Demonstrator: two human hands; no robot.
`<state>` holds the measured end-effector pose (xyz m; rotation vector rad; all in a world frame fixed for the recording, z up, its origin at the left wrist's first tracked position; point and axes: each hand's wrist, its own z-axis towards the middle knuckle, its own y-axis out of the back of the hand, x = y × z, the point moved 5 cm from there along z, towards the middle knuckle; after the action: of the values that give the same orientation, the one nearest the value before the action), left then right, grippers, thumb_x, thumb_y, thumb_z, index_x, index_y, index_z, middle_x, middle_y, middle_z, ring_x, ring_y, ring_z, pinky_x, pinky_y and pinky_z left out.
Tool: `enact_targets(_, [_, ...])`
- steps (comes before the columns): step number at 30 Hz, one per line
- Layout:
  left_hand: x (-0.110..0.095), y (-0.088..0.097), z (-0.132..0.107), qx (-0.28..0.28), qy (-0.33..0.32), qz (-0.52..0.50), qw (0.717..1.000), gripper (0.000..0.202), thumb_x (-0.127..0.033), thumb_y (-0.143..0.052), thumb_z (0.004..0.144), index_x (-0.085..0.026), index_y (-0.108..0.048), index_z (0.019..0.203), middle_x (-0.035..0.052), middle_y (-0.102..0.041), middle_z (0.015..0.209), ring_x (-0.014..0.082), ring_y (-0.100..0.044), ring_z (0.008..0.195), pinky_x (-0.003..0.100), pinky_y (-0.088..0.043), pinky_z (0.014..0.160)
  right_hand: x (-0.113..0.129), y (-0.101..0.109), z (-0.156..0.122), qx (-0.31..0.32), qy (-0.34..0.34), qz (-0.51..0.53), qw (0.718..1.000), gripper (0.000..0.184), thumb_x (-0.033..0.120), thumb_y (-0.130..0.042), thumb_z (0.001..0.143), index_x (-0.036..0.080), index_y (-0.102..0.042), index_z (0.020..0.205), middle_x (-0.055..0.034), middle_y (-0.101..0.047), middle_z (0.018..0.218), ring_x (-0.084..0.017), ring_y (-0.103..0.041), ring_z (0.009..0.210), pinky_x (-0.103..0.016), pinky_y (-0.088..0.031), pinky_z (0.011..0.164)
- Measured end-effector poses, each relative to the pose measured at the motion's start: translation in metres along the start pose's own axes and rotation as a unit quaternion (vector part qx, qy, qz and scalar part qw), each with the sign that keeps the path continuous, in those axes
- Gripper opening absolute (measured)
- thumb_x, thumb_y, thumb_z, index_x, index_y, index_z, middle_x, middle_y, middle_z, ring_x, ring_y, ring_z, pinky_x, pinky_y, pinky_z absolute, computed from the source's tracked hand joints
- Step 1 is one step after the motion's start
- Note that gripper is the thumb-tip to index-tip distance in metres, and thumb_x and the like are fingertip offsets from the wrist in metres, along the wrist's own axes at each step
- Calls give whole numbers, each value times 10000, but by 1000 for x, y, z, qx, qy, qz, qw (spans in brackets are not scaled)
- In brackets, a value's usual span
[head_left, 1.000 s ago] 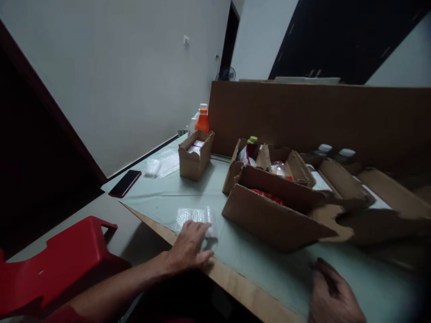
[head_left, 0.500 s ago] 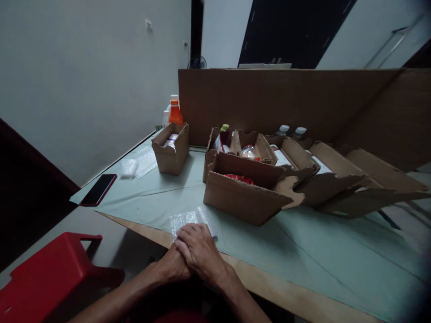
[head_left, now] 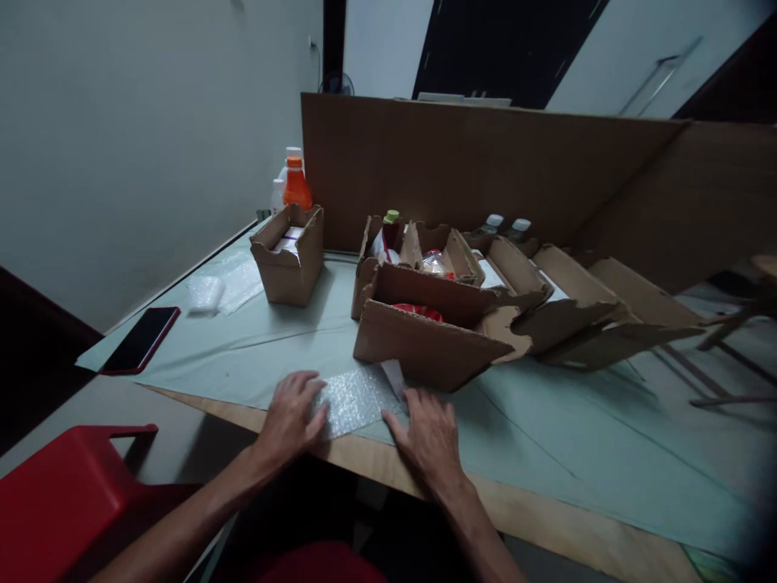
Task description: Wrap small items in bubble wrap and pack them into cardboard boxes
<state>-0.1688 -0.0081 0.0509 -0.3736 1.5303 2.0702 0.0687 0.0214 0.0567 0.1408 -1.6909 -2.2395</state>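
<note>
A bubble wrap piece (head_left: 357, 400) lies flat at the table's front edge, between my two hands. At its left edge, my left hand (head_left: 292, 414) rests palm down with its thumb apart from the bent fingers. My right hand (head_left: 430, 433) lies at the right edge, thumb and fingers spread, its fingertips beside a whitish folded strip (head_left: 394, 379). Both hands appear to touch the wrap; neither visibly grips it. Just beyond it stands a cardboard box (head_left: 425, 344) with a red packet (head_left: 420, 311) inside.
More open cardboard bins (head_left: 571, 279) stand behind and to the right. A smaller box (head_left: 291, 271), a phone (head_left: 141, 340) and another bubble wrap bundle (head_left: 205, 294) are on the left. Bottles (head_left: 296, 185) stand behind. A red stool (head_left: 73, 486) is at lower left.
My hands were clasped together over the bubble wrap; now they are apart, one on each side of it. The view has shifted slightly right and down.
</note>
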Motion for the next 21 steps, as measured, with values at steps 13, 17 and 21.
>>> enact_targets(13, [15,-5,18,101,135,-145,975,109,-276,-489,809,-214,-577,790,6,-670,759,191,-628,715,305,-493,687,-55,31,-50,-3,-243,325,914,403,537,-451,923,192,-570,1095,-4,-705,723,-174,-625,607,-266,-452,573])
enact_targets(17, [8,-12,34,140,126,-153,970,242,-297,-522,774,-200,-623,970,-9,-656,741,177,-617,703,277,-463,677,-99,49,-94,-24,-326,194,925,443,513,-484,849,193,-645,1110,-6,-711,675,-200,-637,563,-299,-441,555])
enact_targets(21, [13,-23,34,172,131,-135,967,508,-374,-543,799,-165,-567,1261,24,-688,838,192,-641,728,290,-475,698,-87,66,-100,-95,-258,125,953,347,451,-480,914,211,-706,1020,-53,-756,810,-204,-681,669,-314,-485,655])
